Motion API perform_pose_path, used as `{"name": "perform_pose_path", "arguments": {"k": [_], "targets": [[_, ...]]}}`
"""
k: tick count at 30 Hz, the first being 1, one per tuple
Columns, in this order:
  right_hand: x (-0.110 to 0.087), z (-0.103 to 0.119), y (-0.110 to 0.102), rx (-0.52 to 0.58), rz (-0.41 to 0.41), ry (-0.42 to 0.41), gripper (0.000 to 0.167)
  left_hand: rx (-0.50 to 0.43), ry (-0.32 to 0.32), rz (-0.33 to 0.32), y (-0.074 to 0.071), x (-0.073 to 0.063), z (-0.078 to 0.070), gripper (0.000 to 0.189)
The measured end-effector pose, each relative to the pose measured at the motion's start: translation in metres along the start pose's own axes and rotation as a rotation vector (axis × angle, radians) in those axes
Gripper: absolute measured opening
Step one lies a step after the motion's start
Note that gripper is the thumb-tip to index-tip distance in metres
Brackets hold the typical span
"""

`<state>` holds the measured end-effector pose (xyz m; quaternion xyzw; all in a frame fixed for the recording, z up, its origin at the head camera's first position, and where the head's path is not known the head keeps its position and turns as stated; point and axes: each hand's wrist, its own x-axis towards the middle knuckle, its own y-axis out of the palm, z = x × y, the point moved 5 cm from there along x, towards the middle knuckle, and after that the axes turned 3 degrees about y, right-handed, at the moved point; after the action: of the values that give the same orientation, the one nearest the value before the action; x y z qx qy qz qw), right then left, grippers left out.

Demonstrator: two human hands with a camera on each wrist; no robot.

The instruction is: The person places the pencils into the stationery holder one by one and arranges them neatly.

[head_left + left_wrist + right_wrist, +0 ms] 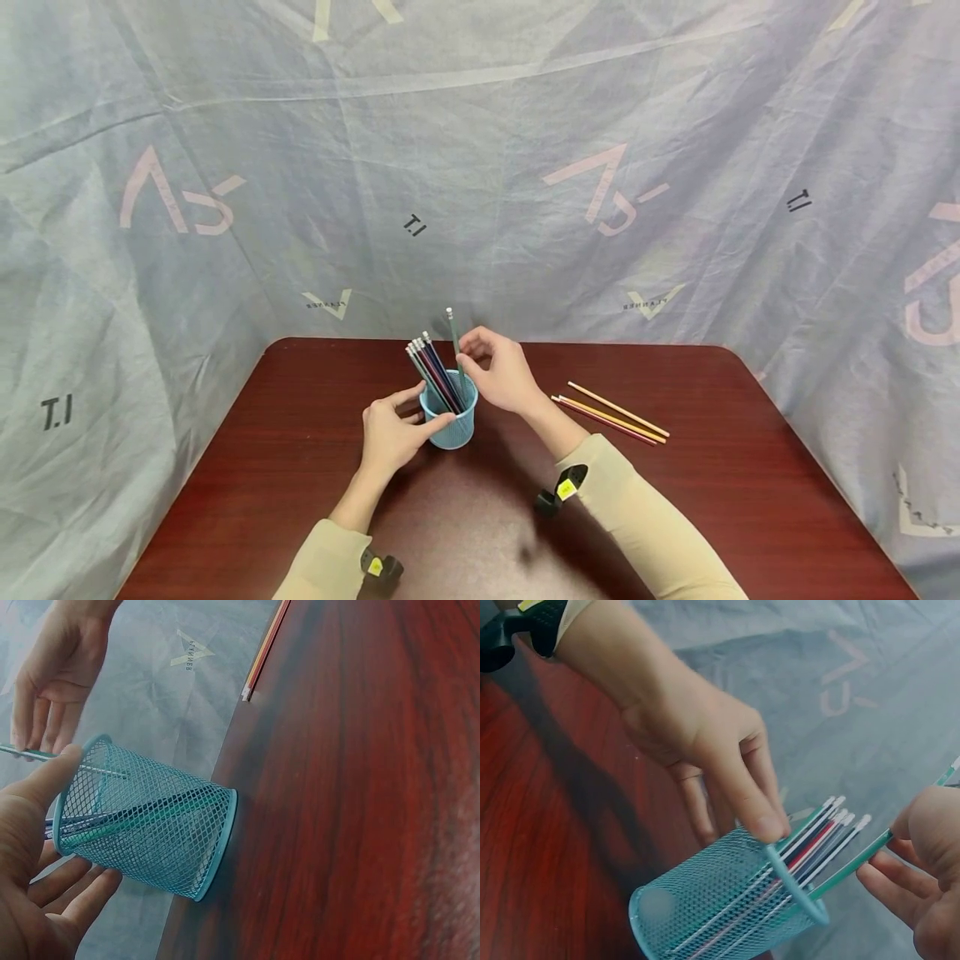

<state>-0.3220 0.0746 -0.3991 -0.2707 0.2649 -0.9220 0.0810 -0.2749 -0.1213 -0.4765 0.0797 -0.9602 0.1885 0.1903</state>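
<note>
A light blue mesh pencil cup [450, 437] stands on the table with several dark, green and red pencils [817, 844] leaning inside it, white eraser ends up. My left hand [392, 429] holds the cup near its rim, thumb on the near side and fingers round the left. Between thumb and fingertips, my right hand [501, 373] pinches a green pencil [453, 329] above the cup's right side. That pencil's lower part is inside the cup, as the left wrist view shows through the mesh [157, 802].
Three loose pencils, two yellowish [618, 408] and one dark red [626, 430], lie on the reddish-brown table [720, 492] to the right of the cup. A grey printed cloth [480, 183] hangs behind and beside the table.
</note>
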Motion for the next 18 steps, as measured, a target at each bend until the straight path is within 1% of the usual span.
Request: {"name": "perform_pose_path", "arguments": {"k": [6,12,18], "targets": [[-0.002,-0.006,0.008,-0.044,0.015,0.0,0.009,0.0,0.007,0.0,0.0,-0.001,0.0,0.07],[0.0,-0.011,0.018,-0.098,0.025,0.0,0.008,-0.002,0.011,-0.004,0.0,-0.001,0.0,0.069],[0.001,-0.009,0.026,-0.144,0.023,-0.029,0.006,-0.005,-0.002,-0.005,0.001,0.0,0.003,0.068]]}}
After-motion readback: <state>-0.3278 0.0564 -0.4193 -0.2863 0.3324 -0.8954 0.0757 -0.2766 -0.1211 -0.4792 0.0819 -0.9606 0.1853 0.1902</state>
